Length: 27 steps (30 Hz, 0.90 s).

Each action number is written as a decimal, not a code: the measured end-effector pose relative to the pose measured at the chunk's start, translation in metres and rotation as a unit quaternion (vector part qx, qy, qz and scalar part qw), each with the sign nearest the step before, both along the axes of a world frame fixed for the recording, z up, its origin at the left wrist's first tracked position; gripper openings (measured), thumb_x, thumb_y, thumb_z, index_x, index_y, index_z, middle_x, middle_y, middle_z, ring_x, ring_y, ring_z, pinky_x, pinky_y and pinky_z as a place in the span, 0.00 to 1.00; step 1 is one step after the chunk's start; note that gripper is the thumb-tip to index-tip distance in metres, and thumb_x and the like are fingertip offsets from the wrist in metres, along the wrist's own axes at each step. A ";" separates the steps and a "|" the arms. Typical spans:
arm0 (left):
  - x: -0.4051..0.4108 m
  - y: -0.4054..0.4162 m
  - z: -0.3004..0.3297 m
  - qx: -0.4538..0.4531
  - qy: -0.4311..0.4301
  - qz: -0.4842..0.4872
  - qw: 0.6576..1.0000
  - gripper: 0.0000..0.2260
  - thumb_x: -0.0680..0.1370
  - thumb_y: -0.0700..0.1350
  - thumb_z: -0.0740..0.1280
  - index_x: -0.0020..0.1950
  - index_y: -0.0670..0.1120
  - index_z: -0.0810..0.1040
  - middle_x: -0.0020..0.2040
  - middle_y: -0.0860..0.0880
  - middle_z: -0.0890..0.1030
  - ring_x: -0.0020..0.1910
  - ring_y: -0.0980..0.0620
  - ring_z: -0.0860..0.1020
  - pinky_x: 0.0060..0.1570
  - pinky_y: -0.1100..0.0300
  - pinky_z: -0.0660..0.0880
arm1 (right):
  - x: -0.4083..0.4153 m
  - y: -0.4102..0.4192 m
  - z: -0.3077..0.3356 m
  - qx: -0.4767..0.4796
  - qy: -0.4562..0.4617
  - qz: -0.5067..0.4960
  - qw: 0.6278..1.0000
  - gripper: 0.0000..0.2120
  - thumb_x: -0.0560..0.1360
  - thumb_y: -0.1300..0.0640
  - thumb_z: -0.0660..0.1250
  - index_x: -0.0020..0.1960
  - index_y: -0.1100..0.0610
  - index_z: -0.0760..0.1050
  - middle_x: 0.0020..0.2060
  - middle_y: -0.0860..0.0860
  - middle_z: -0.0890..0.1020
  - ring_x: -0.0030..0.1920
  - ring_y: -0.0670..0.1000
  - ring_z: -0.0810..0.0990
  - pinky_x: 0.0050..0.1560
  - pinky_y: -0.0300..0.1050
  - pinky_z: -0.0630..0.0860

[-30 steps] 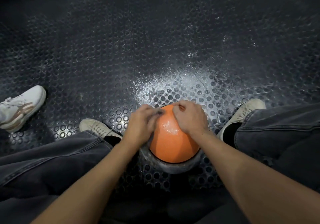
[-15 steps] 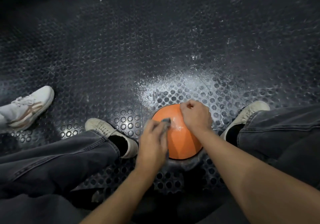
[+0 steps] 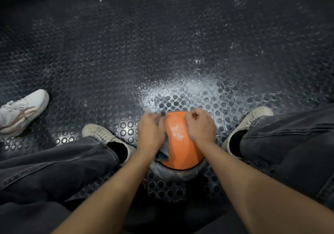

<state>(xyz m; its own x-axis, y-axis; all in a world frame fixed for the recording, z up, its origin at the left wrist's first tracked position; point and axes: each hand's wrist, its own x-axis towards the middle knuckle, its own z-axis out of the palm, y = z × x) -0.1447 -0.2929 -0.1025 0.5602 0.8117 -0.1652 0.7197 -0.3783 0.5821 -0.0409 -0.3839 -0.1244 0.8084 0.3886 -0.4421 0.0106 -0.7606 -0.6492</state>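
— Why is the orange ball (image 3: 182,148) sitting in that grey ring (image 3: 179,173), low in the middle of the frame, between the person's shoes?

— To my eye, so it is not rolling off across the studded floor (image 3: 126,52) while it is being rubbed. The ring is cradling its underside.

— And the hands?

— The left hand (image 3: 150,132) is doing the work: its fingers (image 3: 153,116) are curling round a grey cloth (image 3: 163,154) and pressing it flat against the ball's left flank. The right hand (image 3: 199,127) is bracing, I think. Its fingers (image 3: 195,114) are curling tight over the ball's upper right, gripping only the ball as far as I am seeing.

— That white dust (image 3: 180,89) just above the ball?

— It is lying thick on the floor there, and some is speckling the ball's top. The cloth is probably shedding it or wiping it off; I cannot tell which.
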 end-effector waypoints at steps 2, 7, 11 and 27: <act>0.001 -0.005 0.003 0.008 0.002 0.005 1.000 0.12 0.82 0.45 0.59 0.51 0.40 0.80 0.47 0.49 0.72 0.43 0.51 0.73 0.49 0.57 0.72 | -0.002 0.003 0.003 -0.008 -0.001 -0.033 0.999 0.11 0.79 0.47 0.61 0.38 0.47 0.68 0.46 0.47 0.73 0.53 0.54 0.74 0.63 0.57 0.70; -0.034 -0.058 0.009 0.033 -0.078 -0.108 0.990 0.15 0.80 0.46 0.58 0.59 0.42 0.79 0.51 0.49 0.73 0.48 0.51 0.75 0.52 0.58 0.72 | 0.006 -0.001 0.002 -0.005 0.004 -0.046 0.999 0.12 0.78 0.47 0.62 0.37 0.49 0.69 0.45 0.47 0.76 0.50 0.53 0.75 0.62 0.59 0.72; 0.003 0.005 0.003 -0.024 0.024 0.010 0.999 0.12 0.81 0.46 0.62 0.55 0.42 0.81 0.60 0.48 0.72 0.56 0.53 0.70 0.60 0.62 0.66 | -0.002 0.003 0.004 -0.014 -0.002 -0.048 0.999 0.11 0.78 0.48 0.61 0.38 0.48 0.67 0.46 0.47 0.74 0.51 0.53 0.74 0.62 0.57 0.70; -0.004 0.001 0.011 0.111 0.073 -0.044 0.990 0.15 0.82 0.52 0.55 0.61 0.48 0.76 0.59 0.50 0.66 0.57 0.55 0.60 0.57 0.58 0.57 | -0.003 0.019 0.003 -0.074 0.038 -0.181 0.980 0.13 0.79 0.47 0.56 0.53 0.55 0.73 0.57 0.51 0.75 0.58 0.57 0.72 0.62 0.57 0.65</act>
<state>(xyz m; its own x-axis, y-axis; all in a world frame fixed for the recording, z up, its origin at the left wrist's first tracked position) -0.1492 -0.2914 -0.0915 0.6133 0.7865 -0.0728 0.7491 -0.5498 0.3696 -0.0436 -0.3654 -0.1218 0.8445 0.0101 -0.5355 -0.3203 -0.7918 -0.5200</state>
